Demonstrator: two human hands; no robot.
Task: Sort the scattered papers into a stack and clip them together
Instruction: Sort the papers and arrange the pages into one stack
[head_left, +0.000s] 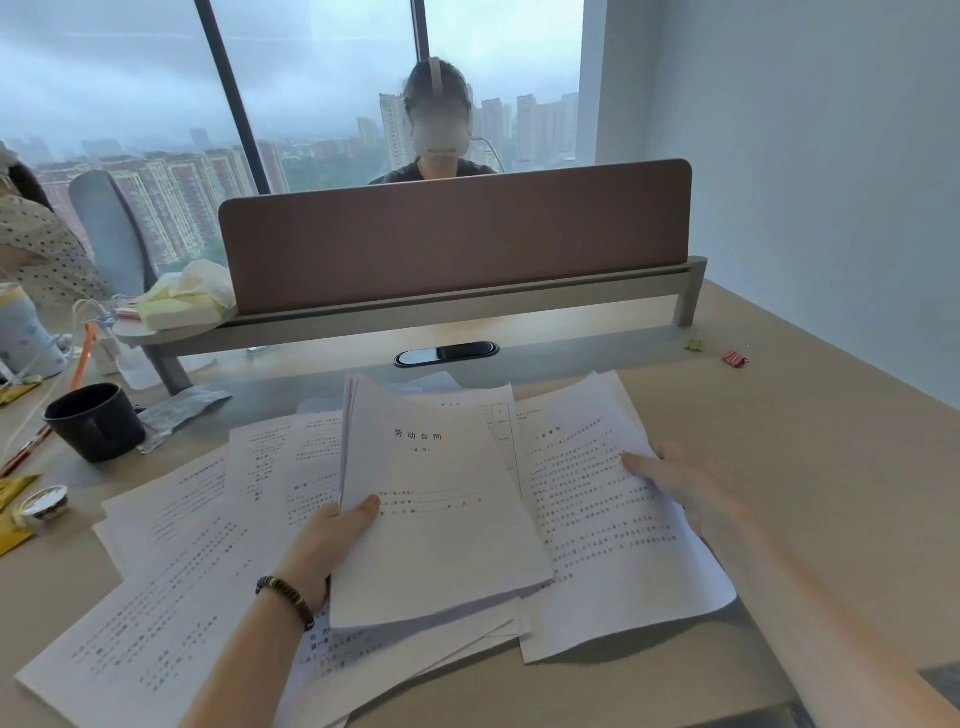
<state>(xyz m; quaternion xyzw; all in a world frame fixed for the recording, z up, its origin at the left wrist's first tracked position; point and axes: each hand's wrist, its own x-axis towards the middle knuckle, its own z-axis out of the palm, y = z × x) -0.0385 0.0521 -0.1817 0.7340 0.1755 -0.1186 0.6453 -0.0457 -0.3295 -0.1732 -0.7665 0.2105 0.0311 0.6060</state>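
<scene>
My left hand (332, 535) grips a stack of several white papers (436, 509) by its left edge, thumb on the cover page, lifted above the desk. Scattered printed sheets (171, 597) lie fanned out beneath and to the left of the stack. My right hand (670, 475) rests with straight fingers on a loose sheet (613, 545) at the right of the pile. A pink binder clip (734, 357) and a green binder clip (695, 344) lie at the far right of the desk, well away from both hands.
A black mug (96, 421) stands at the left, with a small tub (44, 505), yellow packets (13, 535) and cables near it. A brown divider screen (457, 234) on a grey shelf closes the back; a person sits behind it. A wall runs along the right.
</scene>
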